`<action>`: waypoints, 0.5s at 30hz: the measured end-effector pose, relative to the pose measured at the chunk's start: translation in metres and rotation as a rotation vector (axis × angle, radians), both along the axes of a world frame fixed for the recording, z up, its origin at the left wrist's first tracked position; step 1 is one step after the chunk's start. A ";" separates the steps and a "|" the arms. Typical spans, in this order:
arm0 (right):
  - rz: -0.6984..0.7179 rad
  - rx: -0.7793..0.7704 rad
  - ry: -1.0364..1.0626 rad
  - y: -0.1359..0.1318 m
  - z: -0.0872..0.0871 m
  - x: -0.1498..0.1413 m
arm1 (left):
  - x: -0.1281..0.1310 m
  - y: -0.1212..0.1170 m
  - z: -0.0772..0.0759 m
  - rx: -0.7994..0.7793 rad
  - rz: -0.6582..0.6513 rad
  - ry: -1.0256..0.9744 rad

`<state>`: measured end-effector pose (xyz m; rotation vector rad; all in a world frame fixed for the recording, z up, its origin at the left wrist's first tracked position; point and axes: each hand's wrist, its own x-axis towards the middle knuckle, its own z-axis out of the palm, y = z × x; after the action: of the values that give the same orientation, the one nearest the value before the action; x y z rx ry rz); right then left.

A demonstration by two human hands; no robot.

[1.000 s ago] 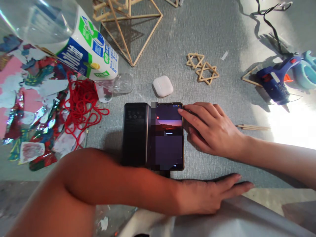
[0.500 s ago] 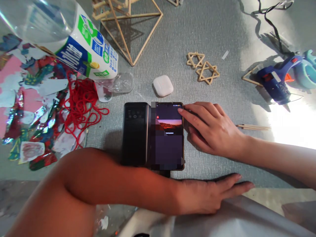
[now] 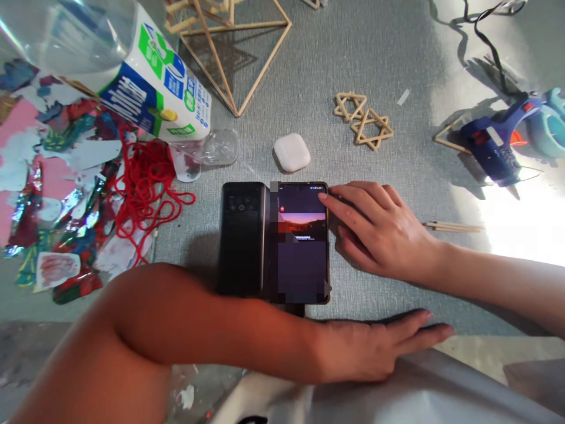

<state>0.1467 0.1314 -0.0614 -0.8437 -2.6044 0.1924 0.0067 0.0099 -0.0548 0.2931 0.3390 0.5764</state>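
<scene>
A phone [image 3: 303, 247] with its screen lit lies flat on the grey table in an opened black flip case [image 3: 242, 235]. My right hand [image 3: 379, 227] rests beside the phone's right edge, fingers stretched out, the fingertips touching its upper right corner. My left hand [image 3: 375, 347] lies flat at the table's near edge, fingers extended and holding nothing, its forearm crossing in front of the phone.
A white earbud case [image 3: 291, 153] sits just behind the phone. Two stick stars [image 3: 362, 121] and a stick frame [image 3: 229, 41] lie further back. A blue glue gun [image 3: 497, 144] is at right, red string [image 3: 148, 176], paper scraps and a plastic bottle [image 3: 123, 65] at left.
The picture on the phone screen has shifted slightly. Both hands stay where they were.
</scene>
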 end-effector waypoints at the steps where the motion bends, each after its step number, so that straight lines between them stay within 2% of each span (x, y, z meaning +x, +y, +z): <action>1: 0.000 -0.005 0.001 0.000 0.000 0.000 | 0.000 0.000 0.000 -0.044 -0.021 -0.007; 2: 0.000 -0.008 0.003 0.000 0.000 0.000 | 0.001 0.000 0.001 -0.144 -0.052 -0.020; 5: 0.003 0.002 0.006 0.000 0.000 0.000 | 0.002 0.002 0.001 -0.638 -0.130 -0.056; 7: 0.004 0.005 0.002 0.000 0.000 0.000 | 0.002 0.004 0.001 -0.784 -0.154 -0.078; 8: 0.003 0.004 0.000 0.000 0.000 0.000 | 0.002 0.005 0.000 -0.750 -0.165 -0.083; 12: -0.002 -0.005 -0.001 0.000 0.000 0.000 | 0.001 0.003 -0.006 -0.425 -0.144 -0.088; 15: 0.000 -0.003 -0.002 0.000 0.000 0.000 | 0.002 0.002 -0.008 -0.299 -0.120 -0.094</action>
<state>0.1470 0.1312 -0.0611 -0.8454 -2.6062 0.1950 0.0089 0.0114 -0.0627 -0.0020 0.3099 0.4125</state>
